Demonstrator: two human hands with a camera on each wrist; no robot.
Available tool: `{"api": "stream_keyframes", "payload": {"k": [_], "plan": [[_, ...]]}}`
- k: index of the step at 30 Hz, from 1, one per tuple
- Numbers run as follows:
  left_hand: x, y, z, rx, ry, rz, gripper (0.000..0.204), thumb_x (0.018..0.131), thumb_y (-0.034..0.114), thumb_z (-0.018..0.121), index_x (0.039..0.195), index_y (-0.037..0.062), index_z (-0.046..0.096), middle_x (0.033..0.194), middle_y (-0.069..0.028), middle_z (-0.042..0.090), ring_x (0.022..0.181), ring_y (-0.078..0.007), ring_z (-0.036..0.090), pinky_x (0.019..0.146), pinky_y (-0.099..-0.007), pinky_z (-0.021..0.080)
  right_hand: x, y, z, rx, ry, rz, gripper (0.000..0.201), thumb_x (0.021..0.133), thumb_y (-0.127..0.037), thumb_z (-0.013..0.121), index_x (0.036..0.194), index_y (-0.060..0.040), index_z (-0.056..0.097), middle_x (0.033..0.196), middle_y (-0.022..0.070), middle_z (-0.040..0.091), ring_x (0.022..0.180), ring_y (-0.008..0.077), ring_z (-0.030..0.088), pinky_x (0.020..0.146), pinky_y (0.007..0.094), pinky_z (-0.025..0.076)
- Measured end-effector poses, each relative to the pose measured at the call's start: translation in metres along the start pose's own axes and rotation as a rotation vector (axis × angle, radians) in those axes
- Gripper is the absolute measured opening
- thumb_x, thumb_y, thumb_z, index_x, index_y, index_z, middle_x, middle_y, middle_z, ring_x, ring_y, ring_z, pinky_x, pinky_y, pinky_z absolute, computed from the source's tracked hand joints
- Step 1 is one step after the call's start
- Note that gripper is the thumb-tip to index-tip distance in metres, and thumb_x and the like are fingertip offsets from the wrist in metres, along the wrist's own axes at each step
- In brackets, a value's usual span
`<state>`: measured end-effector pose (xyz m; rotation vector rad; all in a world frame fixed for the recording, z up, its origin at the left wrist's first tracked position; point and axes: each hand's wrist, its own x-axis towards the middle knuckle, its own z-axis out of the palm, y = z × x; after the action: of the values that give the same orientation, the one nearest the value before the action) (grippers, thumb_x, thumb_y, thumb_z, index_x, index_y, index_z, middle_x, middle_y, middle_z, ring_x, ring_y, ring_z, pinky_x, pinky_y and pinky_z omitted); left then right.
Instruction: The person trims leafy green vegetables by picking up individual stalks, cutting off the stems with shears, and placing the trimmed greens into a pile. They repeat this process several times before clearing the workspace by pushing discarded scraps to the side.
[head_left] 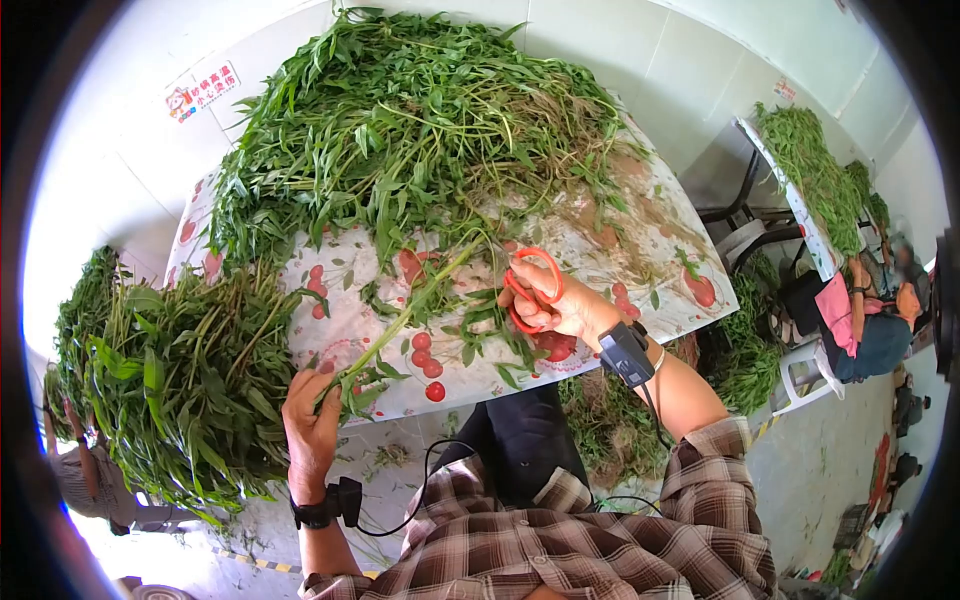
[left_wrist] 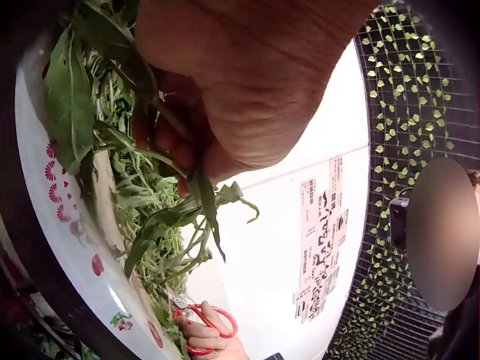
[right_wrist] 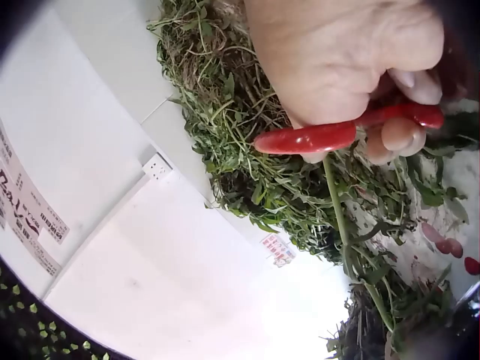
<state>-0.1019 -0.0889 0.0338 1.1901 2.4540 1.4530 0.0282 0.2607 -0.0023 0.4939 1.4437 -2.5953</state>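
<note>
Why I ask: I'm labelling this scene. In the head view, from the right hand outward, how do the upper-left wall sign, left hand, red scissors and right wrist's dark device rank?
1. Red scissors: in the right hand's fingers.
2. Dark device: on the right wrist.
3. Left hand: across, at the left.
4. Wall sign: upper left, beyond the table.

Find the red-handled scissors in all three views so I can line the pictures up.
Head view: right of centre, the red-handled scissors held in the right hand.
Left wrist view: bottom edge, left of centre, small and farther off, the red-handled scissors in the right hand.
Right wrist view: upper right, large, the red-handled scissors across the fingers.
Shared landmark: the heap of leafy greens, upper centre, left of centre and upper centre respectively.
</note>
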Motion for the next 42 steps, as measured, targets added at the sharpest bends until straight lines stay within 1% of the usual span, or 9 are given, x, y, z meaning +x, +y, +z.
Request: {"api": "stream_keyframes", "payload": {"k": [4, 11, 17, 24, 26, 28, 32, 33, 42], "plan": [[-0.002, -0.006, -0.001, -0.032, -0.02, -0.015, 0.014, 0.083, 0.0, 0.057, 0.095, -0.0069, 0.061, 0.082, -0.0129, 0.054, 0.077, -0.0252, 0.05, 0.074, -0.0315, 0.042, -0.003, 0.003, 0.005, -0.011, 0.057, -0.059, 0.049, 0.095, -0.043, 0.056, 0.086, 0.0043, 0.06, 0.051, 0.0005, 0.046, 0.036, 0.0062, 0.032, 0.032, 0.0193, 0.021], [-0.003, -0.004, 0.001, -0.063, 0.049, 0.003, 0.014, 0.083, -0.001, 0.055, 0.095, -0.0063, 0.062, 0.081, -0.0116, 0.053, 0.077, -0.0235, 0.05, 0.074, -0.0303, 0.041, -0.013, 0.007, 0.004, -0.002, 0.122, -0.118, 0.044, 0.096, -0.041, 0.055, 0.087, 0.0025, 0.06, 0.052, -0.0024, 0.045, 0.037, 0.0048, 0.034, 0.032, 0.0189, 0.023], [-0.006, 0.001, -0.004, -0.144, 0.037, -0.101, 0.017, 0.087, 0.0, 0.053, 0.097, -0.0037, 0.066, 0.084, -0.0084, 0.056, 0.078, -0.0173, 0.051, 0.074, -0.0273, 0.042, -0.031, 0.019, 0.0, 0.093, 0.293, -0.248, 0.047, 0.096, -0.044, 0.053, 0.091, 0.0022, 0.056, 0.054, -0.0016, 0.044, 0.038, 0.006, 0.036, 0.034, 0.0198, 0.025], [0.0, 0.009, 0.002, -0.385, 0.129, -0.129, 0.018, 0.092, 0.004, 0.053, 0.099, -0.0042, 0.067, 0.087, -0.0039, 0.058, 0.081, -0.0105, 0.052, 0.075, -0.0233, 0.042, -0.063, 0.032, 0.017, 0.302, 0.184, -0.254, 0.066, 0.092, -0.065, 0.043, 0.094, -0.0007, 0.06, 0.054, -0.0036, 0.043, 0.038, 0.0072, 0.034, 0.034, 0.0218, 0.024], [0.0, 0.006, 0.004, -0.31, 0.075, -0.171, 0.017, 0.091, 0.001, 0.053, 0.099, -0.0048, 0.066, 0.088, -0.0044, 0.058, 0.081, -0.0111, 0.052, 0.074, -0.0233, 0.042, -0.07, 0.042, 0.024, 0.215, 0.112, -0.19, 0.083, 0.08, -0.079, 0.041, 0.101, -0.001, 0.06, 0.058, -0.0037, 0.045, 0.04, 0.0096, 0.038, 0.036, 0.0232, 0.028], [-0.001, -0.002, 0.019, -0.401, 0.102, -0.18, 0.015, 0.09, 0.0, 0.053, 0.099, -0.0058, 0.064, 0.088, -0.0044, 0.056, 0.08, -0.0114, 0.051, 0.074, -0.0238, 0.042, -0.08, 0.047, 0.047, 0.175, 0.022, -0.168, 0.089, 0.077, -0.082, 0.04, 0.108, -0.0006, 0.057, 0.066, -0.0023, 0.047, 0.046, 0.0093, 0.041, 0.04, 0.0222, 0.03], [0.0, 0.007, 0.032, -0.28, 0.138, -0.106, 0.012, 0.088, -0.001, 0.056, 0.098, -0.0062, 0.061, 0.083, -0.0066, 0.054, 0.078, -0.0144, 0.051, 0.072, -0.0256, 0.042, -0.087, 0.055, 0.071, -0.124, -0.104, -0.201, 0.083, 0.084, -0.075, 0.042, 0.117, 0.0006, 0.048, 0.072, -0.0018, 0.046, 0.052, 0.0067, 0.041, 0.046, 0.0207, 0.031], [0.0, 0.009, 0.034, -0.257, 0.104, -0.109, 0.012, 0.087, -0.001, 0.056, 0.098, -0.0059, 0.061, 0.082, -0.0073, 0.054, 0.077, -0.0153, 0.051, 0.072, -0.0261, 0.042, -0.086, 0.063, 0.073, -0.075, -0.146, -0.225, 0.073, 0.09, -0.067, 0.043, 0.114, 0.0009, 0.05, 0.069, -0.0018, 0.046, 0.051, 0.006, 0.04, 0.045, 0.02, 0.03], [-0.005, 0.014, 0.038, -0.2, 0.081, -0.066, 0.012, 0.088, 0.001, 0.057, 0.098, -0.0056, 0.061, 0.081, -0.0085, 0.054, 0.074, -0.0166, 0.051, 0.069, -0.0269, 0.042, -0.077, 0.07, 0.084, 0.008, -0.1, -0.11, 0.055, 0.095, -0.054, 0.048, 0.103, -0.0001, 0.052, 0.061, -0.0028, 0.042, 0.045, 0.0053, 0.038, 0.04, 0.0196, 0.026]]}}
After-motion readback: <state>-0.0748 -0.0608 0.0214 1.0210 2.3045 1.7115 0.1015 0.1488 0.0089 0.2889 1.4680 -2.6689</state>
